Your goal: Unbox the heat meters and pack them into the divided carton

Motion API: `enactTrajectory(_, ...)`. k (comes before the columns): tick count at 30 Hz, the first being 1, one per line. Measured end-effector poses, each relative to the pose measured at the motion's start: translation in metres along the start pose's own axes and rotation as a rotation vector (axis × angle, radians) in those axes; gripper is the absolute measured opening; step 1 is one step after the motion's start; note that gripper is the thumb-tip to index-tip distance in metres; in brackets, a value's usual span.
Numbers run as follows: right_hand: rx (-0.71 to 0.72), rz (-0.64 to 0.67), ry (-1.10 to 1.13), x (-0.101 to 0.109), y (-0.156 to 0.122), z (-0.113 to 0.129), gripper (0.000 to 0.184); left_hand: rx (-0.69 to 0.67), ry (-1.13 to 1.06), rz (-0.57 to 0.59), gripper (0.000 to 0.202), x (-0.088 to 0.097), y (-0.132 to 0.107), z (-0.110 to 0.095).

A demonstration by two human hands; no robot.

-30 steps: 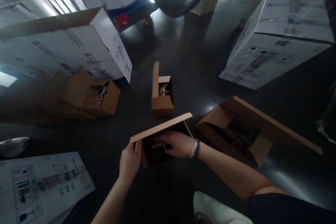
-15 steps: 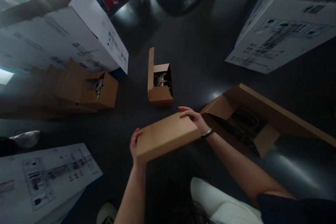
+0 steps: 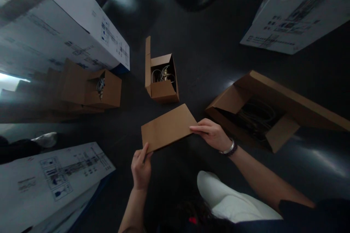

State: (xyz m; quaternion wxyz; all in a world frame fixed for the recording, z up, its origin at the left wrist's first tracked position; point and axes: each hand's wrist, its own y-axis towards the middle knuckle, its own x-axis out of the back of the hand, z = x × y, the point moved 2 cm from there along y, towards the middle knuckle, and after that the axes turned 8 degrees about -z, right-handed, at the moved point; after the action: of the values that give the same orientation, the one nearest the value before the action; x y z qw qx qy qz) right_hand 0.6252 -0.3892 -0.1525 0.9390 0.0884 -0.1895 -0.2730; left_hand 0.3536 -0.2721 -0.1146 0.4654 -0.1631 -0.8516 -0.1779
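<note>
A small brown cardboard box [image 3: 168, 126], its lid down, is held just above the dark floor between both hands. My left hand [image 3: 140, 167] pinches its near left corner with closed fingers. My right hand [image 3: 212, 134] grips its right edge, fingers pressed against the side; a bracelet sits on that wrist. Beyond it stands a small open carton [image 3: 162, 91] with cables and metal parts inside.
A long open carton [image 3: 273, 96] with dark cables lies to the right. Another open small carton [image 3: 105, 93] sits at the left by stacked brown boxes. Large white printed cartons [image 3: 71, 32] [image 3: 54, 178] [image 3: 300, 11] stand around. My white-clad knee [image 3: 229, 200] is below.
The lid, raised a second ago with my right hand inside the box, has come down. My right hand moved out to the box's right edge. The view has tilted downward.
</note>
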Motion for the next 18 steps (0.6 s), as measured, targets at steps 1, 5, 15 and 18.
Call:
enactTrajectory(1,0.029,-0.045,-0.006,-0.002,-0.001,-0.006,0.018,-0.032,0.033,-0.042,0.031,-0.006,-0.004,0.003)
enactTrajectory(5,0.072,-0.115,-0.065,-0.006,-0.006,-0.022,0.016,-0.129,0.081,-0.106,0.029,-0.024,-0.011,0.012)
enactTrajectory(15,0.212,0.316,-0.622,-0.009,0.021,0.008,0.044,-0.286,0.336,0.200,0.040,-0.029,-0.017,0.012)
enactTrajectory(18,0.290,0.693,-0.753,-0.046,0.059,0.022,0.114,-0.286,0.482,0.404,0.048,-0.024,-0.013,0.004)
